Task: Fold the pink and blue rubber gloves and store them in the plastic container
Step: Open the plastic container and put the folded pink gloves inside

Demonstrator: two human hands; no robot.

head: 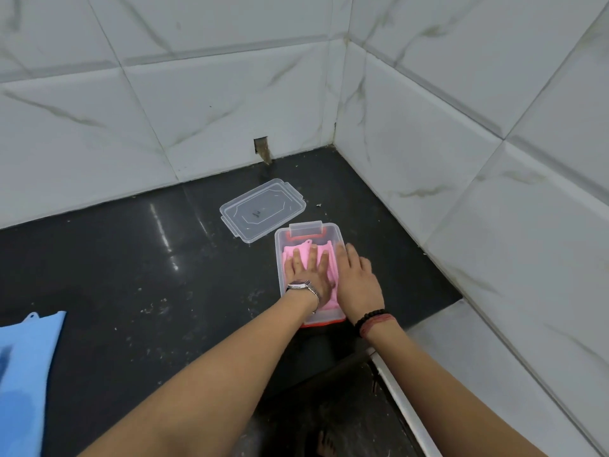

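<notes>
A clear plastic container [333, 233] with red clips stands on the dark counter near the corner. Folded pink gloves [311, 253] lie inside it. My left hand [308, 273], with a wristwatch, lies flat on the pink gloves, fingers spread. My right hand [357, 280] rests flat along the container's right side, partly over the gloves. A blue glove [24, 367] lies at the left edge of the view, cut off by the frame.
The container's clear lid [262, 209] lies just behind it on the black counter [131, 275]. White marble-look tiled walls [461, 159] close the back and right sides. A white ledge [438, 351] runs along the right front.
</notes>
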